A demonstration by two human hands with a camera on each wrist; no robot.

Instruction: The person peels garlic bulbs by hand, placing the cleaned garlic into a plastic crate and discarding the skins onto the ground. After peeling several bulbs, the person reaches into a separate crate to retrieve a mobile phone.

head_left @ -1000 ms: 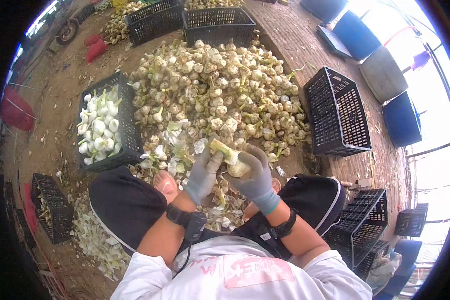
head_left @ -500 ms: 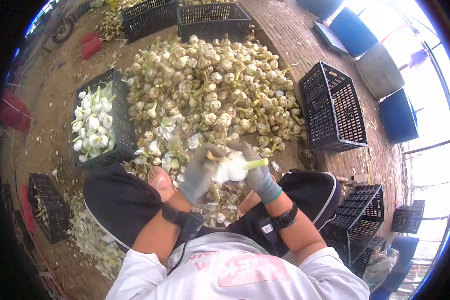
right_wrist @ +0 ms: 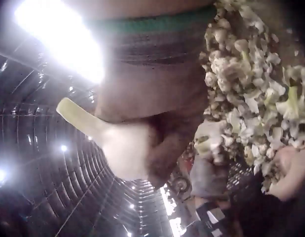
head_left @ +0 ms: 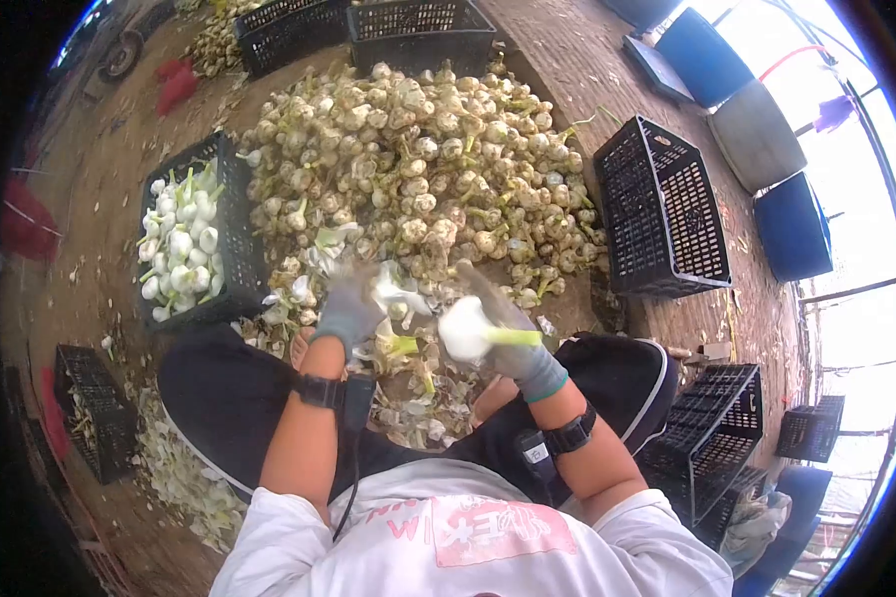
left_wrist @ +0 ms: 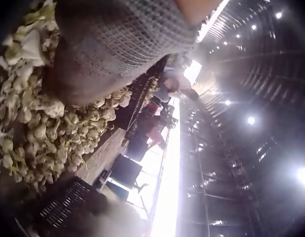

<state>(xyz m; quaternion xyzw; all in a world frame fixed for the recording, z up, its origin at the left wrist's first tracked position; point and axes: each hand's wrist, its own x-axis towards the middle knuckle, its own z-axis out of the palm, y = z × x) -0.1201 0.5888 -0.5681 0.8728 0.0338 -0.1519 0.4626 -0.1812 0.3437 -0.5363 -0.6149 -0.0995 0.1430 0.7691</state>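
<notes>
My gloved right hand [head_left: 513,343] grips a peeled white garlic bulb [head_left: 463,330] with its green stem pointing right. The right wrist view shows the bulb [right_wrist: 125,150] held in the curled fingers. To the left, my gloved left hand [head_left: 350,306] is over the near edge of the garlic pile, blurred. Loose white peel [head_left: 398,297] shows beside its fingers; I cannot tell whether they hold it. In the left wrist view the back of the glove [left_wrist: 118,49] hides the fingers. Unpeeled garlic bulbs [head_left: 418,169] lie heaped in front.
A black crate [head_left: 244,234] of cleaned white garlic stands left of the pile. Another black crate [head_left: 667,214] stands on the right, more crates [head_left: 423,30] at the back. Peel scraps [head_left: 184,468] cover the ground by the left knee. Blue tubs [head_left: 791,229] line the far right.
The bulb was brown-skinned between both hands; now it is white and in the right hand alone, its stem turned right. The left hand has moved away leftward.
</notes>
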